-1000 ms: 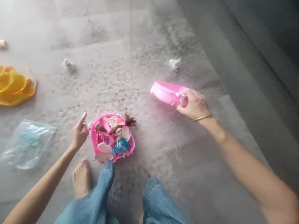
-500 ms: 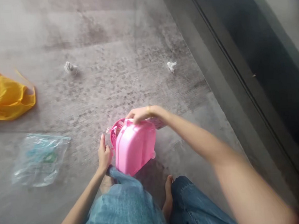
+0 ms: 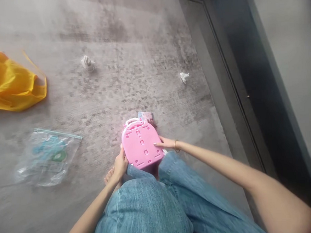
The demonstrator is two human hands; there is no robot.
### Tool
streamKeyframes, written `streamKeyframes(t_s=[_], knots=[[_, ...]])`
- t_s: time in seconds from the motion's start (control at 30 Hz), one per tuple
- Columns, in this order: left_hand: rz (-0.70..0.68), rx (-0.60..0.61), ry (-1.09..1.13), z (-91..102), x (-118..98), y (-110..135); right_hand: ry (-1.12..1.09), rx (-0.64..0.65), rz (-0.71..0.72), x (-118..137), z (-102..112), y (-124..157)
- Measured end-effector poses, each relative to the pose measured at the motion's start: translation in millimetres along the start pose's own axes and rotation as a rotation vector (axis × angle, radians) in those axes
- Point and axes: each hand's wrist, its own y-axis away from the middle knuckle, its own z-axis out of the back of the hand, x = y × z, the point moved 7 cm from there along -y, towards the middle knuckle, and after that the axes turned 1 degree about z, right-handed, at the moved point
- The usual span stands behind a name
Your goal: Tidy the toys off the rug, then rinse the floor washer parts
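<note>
A pink plastic carry case (image 3: 142, 145) with a white handle is held between both hands, just past my knees. Its flat face, marked with small square recesses and slots, faces up toward me. My left hand (image 3: 121, 164) grips its left edge, fingers partly hidden beneath. On the right edge, my right hand (image 3: 164, 143) clasps the case with the thumb lying over the flat face. Beyond the handle, a small printed card or packet (image 3: 146, 117) shows in part on the floor.
A clear zip bag (image 3: 50, 155) with blue and green items lies at the left. Farther off is a yellow cloth bag (image 3: 9, 82). A white cord bundle (image 3: 88, 63) and a crumpled white scrap (image 3: 184, 77) rest on the grey floor. A dark door (image 3: 236, 54) borders the right side.
The case, tilted and partly open before, is now closed with its flat face up. My right hand moved from its top to its right edge; my left hand took hold of the left edge.
</note>
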Motion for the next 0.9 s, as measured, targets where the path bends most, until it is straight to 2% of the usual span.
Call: streamKeyframes(t_s=[0.1,0.2,0.33,0.47,0.63,0.77,0.9], knots=[[-0.018,0.026,0.010,-7.7,-4.2,3.3,-0.189,-0.032,-0.150,-38.2,-11.7,11.5],[-0.110,0.013,0.012,-9.0,-15.0,1.4,-0.265,-0.099,-0.161,-50.1,-14.8,13.7],[-0.164,0.013,-0.029,-9.5,-24.3,-5.5,-0.349,-0.166,-0.140,-57.0,-13.7,18.9],[-0.109,0.029,-0.090,-8.4,-27.9,-11.3,-0.385,-0.209,-0.129,-58.9,-16.7,24.3],[-0.075,-0.007,-0.107,6.9,-32.3,-10.4,-0.346,-0.202,-0.149,-54.0,-23.3,26.3],[-0.038,-0.078,-0.069,16.3,-30.3,1.4,-0.300,-0.196,-0.130,-55.7,-21.8,27.3],[-0.059,-0.039,-0.041,2.9,-31.9,12.7,-0.278,-0.191,-0.103,-61.5,-14.5,24.6]])
